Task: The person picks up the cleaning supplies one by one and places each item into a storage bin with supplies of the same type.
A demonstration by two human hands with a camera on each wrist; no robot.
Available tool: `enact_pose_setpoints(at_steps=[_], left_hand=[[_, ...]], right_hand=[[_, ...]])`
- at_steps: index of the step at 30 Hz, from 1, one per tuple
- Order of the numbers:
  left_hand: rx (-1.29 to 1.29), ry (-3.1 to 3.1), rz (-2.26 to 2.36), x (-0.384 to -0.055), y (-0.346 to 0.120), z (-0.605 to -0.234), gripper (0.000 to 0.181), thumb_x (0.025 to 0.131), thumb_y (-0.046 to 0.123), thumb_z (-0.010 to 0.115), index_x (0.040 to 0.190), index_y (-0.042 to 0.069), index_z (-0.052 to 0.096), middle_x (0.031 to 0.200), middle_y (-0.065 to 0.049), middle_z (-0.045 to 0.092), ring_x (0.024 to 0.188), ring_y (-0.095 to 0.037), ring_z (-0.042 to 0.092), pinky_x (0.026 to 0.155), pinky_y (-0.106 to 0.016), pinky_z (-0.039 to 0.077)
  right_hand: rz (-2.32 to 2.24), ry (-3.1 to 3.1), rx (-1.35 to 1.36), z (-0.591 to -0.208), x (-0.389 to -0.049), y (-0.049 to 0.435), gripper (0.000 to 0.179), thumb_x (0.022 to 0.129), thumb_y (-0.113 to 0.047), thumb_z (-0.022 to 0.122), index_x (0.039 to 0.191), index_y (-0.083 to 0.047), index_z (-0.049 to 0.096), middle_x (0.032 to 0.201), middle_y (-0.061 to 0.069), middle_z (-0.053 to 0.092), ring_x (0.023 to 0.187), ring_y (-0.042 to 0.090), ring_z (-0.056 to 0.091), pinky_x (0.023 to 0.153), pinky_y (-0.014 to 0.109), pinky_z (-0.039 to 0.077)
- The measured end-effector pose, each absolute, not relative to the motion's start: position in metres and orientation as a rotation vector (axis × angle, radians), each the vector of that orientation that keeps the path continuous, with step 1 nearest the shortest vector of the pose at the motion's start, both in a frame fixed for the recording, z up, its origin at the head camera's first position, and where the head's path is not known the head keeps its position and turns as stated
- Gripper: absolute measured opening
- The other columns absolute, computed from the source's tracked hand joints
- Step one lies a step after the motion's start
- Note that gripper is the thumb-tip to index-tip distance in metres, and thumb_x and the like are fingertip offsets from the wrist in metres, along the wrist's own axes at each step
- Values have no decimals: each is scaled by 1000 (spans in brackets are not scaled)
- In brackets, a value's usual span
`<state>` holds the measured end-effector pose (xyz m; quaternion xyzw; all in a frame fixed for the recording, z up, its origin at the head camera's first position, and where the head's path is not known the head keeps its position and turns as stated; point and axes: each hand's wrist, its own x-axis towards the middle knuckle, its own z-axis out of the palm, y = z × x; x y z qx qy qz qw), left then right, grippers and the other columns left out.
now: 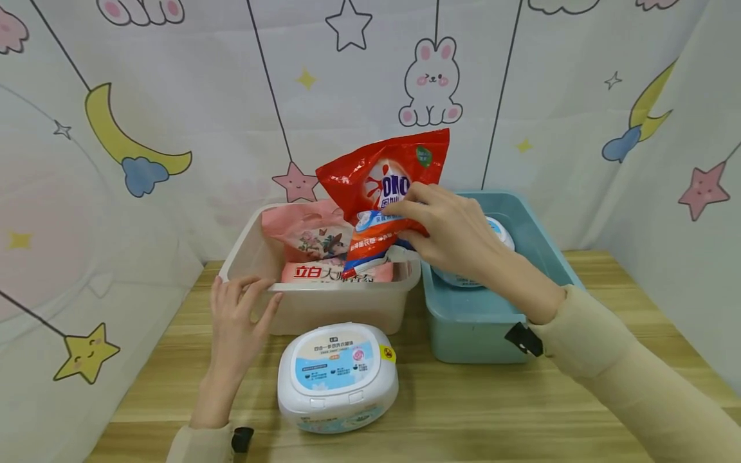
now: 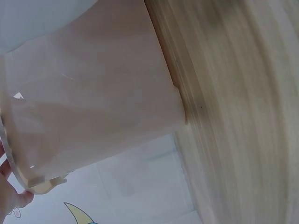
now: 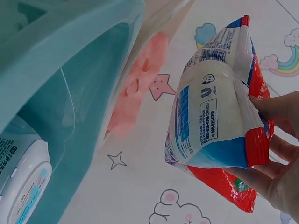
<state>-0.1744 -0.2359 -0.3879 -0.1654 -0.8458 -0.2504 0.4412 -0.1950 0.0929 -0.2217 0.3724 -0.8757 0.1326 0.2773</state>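
In the head view my right hand [image 1: 454,222] grips a red bag of laundry powder [image 1: 399,167] by its side, tilted above the white bin [image 1: 341,302]. The right wrist view shows the bag's white and blue back [image 3: 210,116], with fingers and thumb around its edge. My left hand [image 1: 240,315] rests on the white bin's front left rim, thumb on the outside. Inside that bin lie a pink bag [image 1: 309,235] and a pink-and-white pack [image 1: 312,271], partly covered by the red bag.
A teal bin [image 1: 480,321] stands right of the white one and holds a white tub [image 1: 500,231], partly hidden behind my right arm. Another white lidded tub [image 1: 338,376] with a blue label sits on the wooden table [image 1: 463,411] in front. A patterned cloth hangs behind.
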Motion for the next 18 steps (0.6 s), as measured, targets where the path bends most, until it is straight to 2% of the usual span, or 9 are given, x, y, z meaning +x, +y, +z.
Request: enact_pose_setpoints(at_steps=[12, 18], left_hand=[[-417, -2093, -629, -175, -236, -389, 44, 96, 45, 53, 102, 3, 67, 105, -20, 59, 103, -39, 51, 113, -65, 16], [-418, -2094, -612, -175, -238, -387, 47, 96, 48, 50, 101, 4, 66, 105, -19, 59, 103, -39, 51, 113, -65, 18]], right_hand=[[322, -2479, 997, -219, -212, 77, 35, 84, -20, 72, 119, -15, 68, 108, 9, 65, 94, 23, 61, 75, 37, 57], [313, -2524, 955, -222, -223, 71, 33, 84, -19, 71, 117, -14, 69, 104, 8, 64, 87, 23, 61, 68, 33, 55]])
